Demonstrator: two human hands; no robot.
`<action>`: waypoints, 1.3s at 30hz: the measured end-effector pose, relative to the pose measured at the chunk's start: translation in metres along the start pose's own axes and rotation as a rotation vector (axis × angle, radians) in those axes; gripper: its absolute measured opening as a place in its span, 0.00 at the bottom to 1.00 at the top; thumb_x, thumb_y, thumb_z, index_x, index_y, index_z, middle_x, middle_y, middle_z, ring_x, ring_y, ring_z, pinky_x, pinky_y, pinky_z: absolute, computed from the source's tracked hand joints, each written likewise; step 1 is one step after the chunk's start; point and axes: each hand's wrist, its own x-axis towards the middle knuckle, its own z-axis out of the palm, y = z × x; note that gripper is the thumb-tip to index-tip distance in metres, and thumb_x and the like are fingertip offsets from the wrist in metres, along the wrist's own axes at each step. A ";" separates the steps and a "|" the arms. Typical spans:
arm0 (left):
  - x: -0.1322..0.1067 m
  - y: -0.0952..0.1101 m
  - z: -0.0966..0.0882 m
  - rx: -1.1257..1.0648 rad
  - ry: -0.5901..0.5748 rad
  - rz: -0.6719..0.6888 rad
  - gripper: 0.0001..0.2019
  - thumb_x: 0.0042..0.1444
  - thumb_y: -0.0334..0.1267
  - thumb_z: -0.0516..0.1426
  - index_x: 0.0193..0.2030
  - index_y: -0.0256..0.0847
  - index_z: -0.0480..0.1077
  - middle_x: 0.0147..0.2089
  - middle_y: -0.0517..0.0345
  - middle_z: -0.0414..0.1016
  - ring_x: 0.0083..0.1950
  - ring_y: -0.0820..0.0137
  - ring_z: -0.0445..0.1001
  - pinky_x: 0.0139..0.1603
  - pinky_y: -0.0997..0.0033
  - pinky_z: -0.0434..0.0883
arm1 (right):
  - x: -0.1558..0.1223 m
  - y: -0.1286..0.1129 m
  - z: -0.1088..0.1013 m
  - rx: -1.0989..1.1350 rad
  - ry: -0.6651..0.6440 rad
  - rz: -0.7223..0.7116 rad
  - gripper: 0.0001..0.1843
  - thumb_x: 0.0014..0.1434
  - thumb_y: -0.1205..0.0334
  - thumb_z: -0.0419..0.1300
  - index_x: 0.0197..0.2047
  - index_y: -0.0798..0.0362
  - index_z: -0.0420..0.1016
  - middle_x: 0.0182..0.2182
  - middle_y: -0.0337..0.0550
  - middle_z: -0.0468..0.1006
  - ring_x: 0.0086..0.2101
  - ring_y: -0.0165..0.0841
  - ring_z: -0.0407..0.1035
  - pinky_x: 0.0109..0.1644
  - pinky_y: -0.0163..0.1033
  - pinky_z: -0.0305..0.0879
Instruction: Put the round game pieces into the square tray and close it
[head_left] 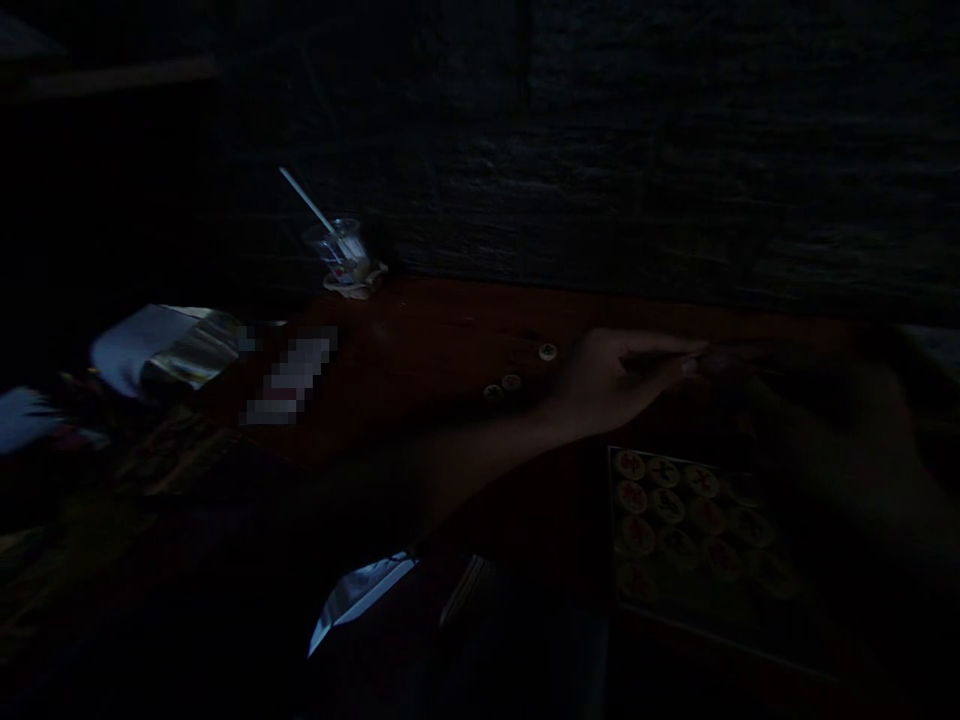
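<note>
The view is very dark. My left hand [611, 375] reaches across the table to the right, thumb and fingers drawn together. Something small and dim lies at its fingertips, too blurred to name. Close by on the right, my right hand [847, 410] is a dark, smeared shape whose fingers I cannot make out. Below both hands sits a shallow box [612, 520] of round Chinese chess pieces [667, 505] in rows, marked in red and dark characters. Three loose pieces lie left of my left hand: one Chinese chess piece [548, 352] and a close pair [501, 387].
A clear cup [337, 250] with a straw stands at the back of the reddish wooden table [420, 330], near a dark wall [637, 170]. Crumpled packaging [195, 345] and a blurred-out flat item [292, 380] lie at left. A shiny pale object [360, 590] is in front.
</note>
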 end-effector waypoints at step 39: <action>-0.003 0.023 0.004 -0.168 0.137 -0.156 0.13 0.57 0.42 0.71 0.46 0.40 0.86 0.45 0.50 0.88 0.43 0.60 0.88 0.46 0.60 0.87 | 0.004 0.004 0.005 0.196 -0.092 0.143 0.14 0.54 0.57 0.74 0.44 0.51 0.88 0.40 0.45 0.88 0.28 0.29 0.73 0.26 0.33 0.66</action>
